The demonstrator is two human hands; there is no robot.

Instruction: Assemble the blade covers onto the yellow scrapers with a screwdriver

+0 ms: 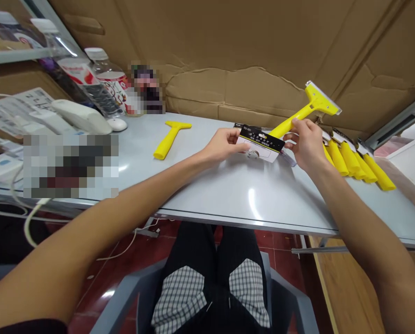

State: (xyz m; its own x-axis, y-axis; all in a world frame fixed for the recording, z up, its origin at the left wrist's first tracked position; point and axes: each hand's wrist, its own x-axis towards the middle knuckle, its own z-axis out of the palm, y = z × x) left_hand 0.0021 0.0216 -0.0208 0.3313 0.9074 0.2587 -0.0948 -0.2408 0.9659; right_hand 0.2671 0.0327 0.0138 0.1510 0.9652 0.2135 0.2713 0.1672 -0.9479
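Note:
Above the table, my left hand (224,144) pinches the left end of a black and white header card (261,144) with printed characters. My right hand (308,144) has its fingers closed round the handle of a yellow scraper (301,110), whose wide metal-edged head points up and right. The lower end of that handle passes behind the card. On the table left of my left hand lies a second yellow scraper (170,139), apart from both hands. Past my right wrist, several packed yellow scrapers (355,162) lie in a row.
Plastic bottles (111,81), a white scanner-like device (82,116) and cables crowd the table's left side. A tall cardboard sheet (235,46) stands along the back. The table's front edge (228,221) runs above my lap, and a grey chair (120,297) surrounds my legs.

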